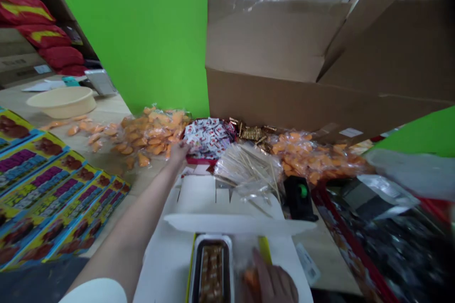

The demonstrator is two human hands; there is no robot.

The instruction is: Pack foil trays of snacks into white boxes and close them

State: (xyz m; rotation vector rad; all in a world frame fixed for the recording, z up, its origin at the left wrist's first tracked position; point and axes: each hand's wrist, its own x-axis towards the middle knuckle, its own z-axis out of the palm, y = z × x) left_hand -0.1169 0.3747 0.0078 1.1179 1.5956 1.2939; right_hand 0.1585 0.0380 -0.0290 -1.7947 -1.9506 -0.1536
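My left hand [178,152] reaches far forward to the edge of a pile of small red-and-white packets [208,137]; its fingers are blurred and partly hidden among them. My right hand [270,281] lies low in front, fingers pressed down on an orange packet [250,277] beside a narrow white tray [212,270] filled with brown pieces. The tray sits inside an open white box [227,222].
A big open cardboard carton [313,71] stands behind. Orange packets in clear bags [156,135] [313,156], gold-wrapped sweets [250,132], a bag of thin sticks [245,165], a black device with a green button [299,198], flat printed cartons [53,194], a cream bowl [62,101].
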